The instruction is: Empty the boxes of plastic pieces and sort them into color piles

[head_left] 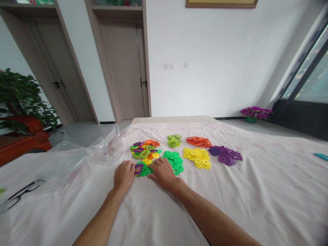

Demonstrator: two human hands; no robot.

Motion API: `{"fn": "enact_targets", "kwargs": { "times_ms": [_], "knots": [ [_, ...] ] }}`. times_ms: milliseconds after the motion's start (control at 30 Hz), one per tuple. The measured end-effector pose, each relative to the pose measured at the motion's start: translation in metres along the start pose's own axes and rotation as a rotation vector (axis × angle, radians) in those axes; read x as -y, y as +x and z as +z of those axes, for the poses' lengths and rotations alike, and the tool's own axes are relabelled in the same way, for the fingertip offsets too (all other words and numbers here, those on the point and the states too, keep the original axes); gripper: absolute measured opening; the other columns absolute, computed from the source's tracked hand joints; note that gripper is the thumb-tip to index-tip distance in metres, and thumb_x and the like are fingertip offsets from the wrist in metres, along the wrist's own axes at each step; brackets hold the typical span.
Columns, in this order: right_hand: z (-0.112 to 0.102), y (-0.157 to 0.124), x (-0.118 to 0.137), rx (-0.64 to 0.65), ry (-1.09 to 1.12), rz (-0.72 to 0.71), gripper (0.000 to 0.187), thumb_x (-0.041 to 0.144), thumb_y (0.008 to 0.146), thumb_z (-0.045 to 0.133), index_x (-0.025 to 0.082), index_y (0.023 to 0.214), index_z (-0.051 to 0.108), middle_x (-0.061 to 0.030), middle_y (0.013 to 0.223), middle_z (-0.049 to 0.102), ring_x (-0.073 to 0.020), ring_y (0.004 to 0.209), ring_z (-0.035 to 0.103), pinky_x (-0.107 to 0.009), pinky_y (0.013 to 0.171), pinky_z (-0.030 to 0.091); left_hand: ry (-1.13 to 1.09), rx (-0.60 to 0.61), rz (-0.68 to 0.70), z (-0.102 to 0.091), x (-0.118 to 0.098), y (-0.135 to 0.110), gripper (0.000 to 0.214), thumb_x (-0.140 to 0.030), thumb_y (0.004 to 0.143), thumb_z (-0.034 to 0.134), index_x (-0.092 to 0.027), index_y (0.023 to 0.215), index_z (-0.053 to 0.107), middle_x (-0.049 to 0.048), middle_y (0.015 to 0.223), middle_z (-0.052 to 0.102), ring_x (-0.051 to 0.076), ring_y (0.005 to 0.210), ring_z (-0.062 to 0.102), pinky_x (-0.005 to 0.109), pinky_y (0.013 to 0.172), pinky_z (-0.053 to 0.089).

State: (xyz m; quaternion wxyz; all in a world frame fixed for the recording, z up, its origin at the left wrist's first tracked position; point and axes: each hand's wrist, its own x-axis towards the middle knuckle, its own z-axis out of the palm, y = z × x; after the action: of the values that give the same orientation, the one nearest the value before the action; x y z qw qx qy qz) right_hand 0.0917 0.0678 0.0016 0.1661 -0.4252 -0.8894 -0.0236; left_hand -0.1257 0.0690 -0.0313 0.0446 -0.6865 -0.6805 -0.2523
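Observation:
My left hand (124, 173) rests on the cloth with its fingers curled together, at the left edge of a purple snowflake disc (138, 169). Its fingertips are partly hidden, so what they grip is unclear. Opposite it, my right hand (163, 172) has thumb and fingers bent around the edge of a green snowflake disc (149, 170). Just beyond both hands lies a mixed pile of snowflake discs (145, 150) in purple, orange, green and yellow. Right of that pile is a heap of green discs (174, 161), close to my right hand.
Single-colour heaps lie farther right: lime discs (174, 140), orange discs (199, 141), yellow discs (197, 157) and purple discs (226, 155). Clear plastic packaging (64, 157) and eyeglasses (24, 193) are at left. A blue object (321, 156) sits near the right edge of the cloth-covered surface (269, 194).

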Motion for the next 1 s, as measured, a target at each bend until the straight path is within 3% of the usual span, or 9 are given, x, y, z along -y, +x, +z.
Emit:
{"fn": "enact_targets", "kwargs": {
  "times_ms": [167, 333, 533, 833, 1000],
  "knots": [
    [0.004, 0.002, 0.0, 0.017, -0.099, -0.051, 0.022, 0.042, 0.091, 0.061, 0.02, 0.092, 0.067, -0.0063, 0.093, 0.065, -0.0227, 0.095, 0.051, -0.035, 0.083, 0.033, 0.01, 0.002, 0.002, 0.0, 0.001, 0.001, 0.022, -0.023, 0.093, 0.042, -0.02, 0.088, 0.063, 0.0059, 0.096, 0.067, 0.018, 0.093, 0.06, 0.028, 0.082, 0.039],
    [0.007, 0.002, -0.002, -0.051, -0.164, -0.095, 0.02, 0.028, 0.098, 0.05, 0.019, 0.087, 0.064, -0.006, 0.087, 0.065, -0.0204, 0.086, 0.053, -0.034, 0.081, 0.032, 0.019, 0.013, -0.005, -0.002, -0.001, 0.0, 0.025, -0.025, 0.095, 0.04, -0.02, 0.087, 0.063, 0.0057, 0.095, 0.066, 0.018, 0.092, 0.06, 0.028, 0.08, 0.038],
    [0.004, -0.001, -0.015, -0.128, -0.088, 0.087, 0.017, 0.025, 0.098, 0.05, 0.021, 0.091, 0.066, -0.0042, 0.085, 0.067, -0.0189, 0.083, 0.055, -0.032, 0.08, 0.031, -0.004, 0.025, -0.015, -0.007, -0.005, -0.001, 0.021, -0.023, 0.093, 0.044, -0.02, 0.086, 0.063, 0.005, 0.096, 0.067, 0.018, 0.093, 0.06, 0.029, 0.081, 0.038],
    [-0.013, -0.011, -0.068, -0.256, -0.041, 0.454, 0.028, 0.03, 0.101, 0.042, 0.023, 0.103, 0.069, -0.0044, 0.096, 0.071, -0.0197, 0.091, 0.059, -0.031, 0.082, 0.031, -0.007, 0.009, -0.014, -0.002, 0.0, -0.001, 0.019, -0.023, 0.092, 0.044, -0.021, 0.084, 0.061, 0.0044, 0.095, 0.066, 0.018, 0.092, 0.059, 0.029, 0.081, 0.038],
    [-0.015, -0.016, -0.076, -0.349, -0.05, 0.484, 0.027, 0.032, 0.1, 0.043, 0.026, 0.108, 0.068, -0.0061, 0.103, 0.069, -0.0218, 0.1, 0.055, -0.032, 0.085, 0.031, -0.02, -0.005, -0.004, -0.004, -0.003, -0.002, 0.018, -0.027, 0.091, 0.047, -0.021, 0.083, 0.062, 0.004, 0.094, 0.066, 0.019, 0.09, 0.059, 0.029, 0.082, 0.038]
  ]
}}
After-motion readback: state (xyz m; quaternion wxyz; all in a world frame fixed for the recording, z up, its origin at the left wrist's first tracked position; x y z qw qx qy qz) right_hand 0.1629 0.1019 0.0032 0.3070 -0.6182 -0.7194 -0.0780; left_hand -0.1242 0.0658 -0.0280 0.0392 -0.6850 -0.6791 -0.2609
